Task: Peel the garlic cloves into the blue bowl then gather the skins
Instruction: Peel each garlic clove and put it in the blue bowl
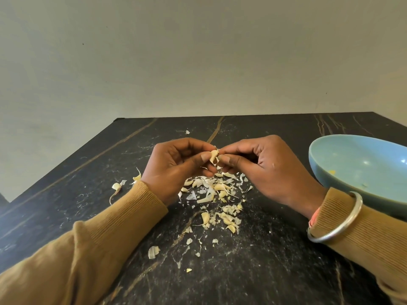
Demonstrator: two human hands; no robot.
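Garlic clove [213, 155] sits at frame centre, above the table, pinched from both sides between the fingertips of two hands, with a strip of skin hanging from it.

A pale wall [198, 51] fills the upper half of the frame. Below it a black marble table [275, 271] with thin brown veins spans the lower half. The blue bowl [363, 164] stands at the right edge, partly cut off, with a small yellow bit [332, 172] inside it. Tan ribbed sleeves enter from the lower left [88, 249] and the lower right [363, 227]; a silver bangle [339, 225] rings the right one.

The left hand [178, 166] and right hand [268, 168] meet together at the clove, each with its fingers curled and its thumb and forefinger clamped on it.

Directly below the hands lies a pile of skins and cloves [211, 190], with a smaller cluster [226, 219] just below that. Left of the left wrist lie two separate cloves [116, 187] [137, 177]. A lone skin flake [153, 252] lies lower left of the piles, and a tiny one [187, 132] lies above the hands.
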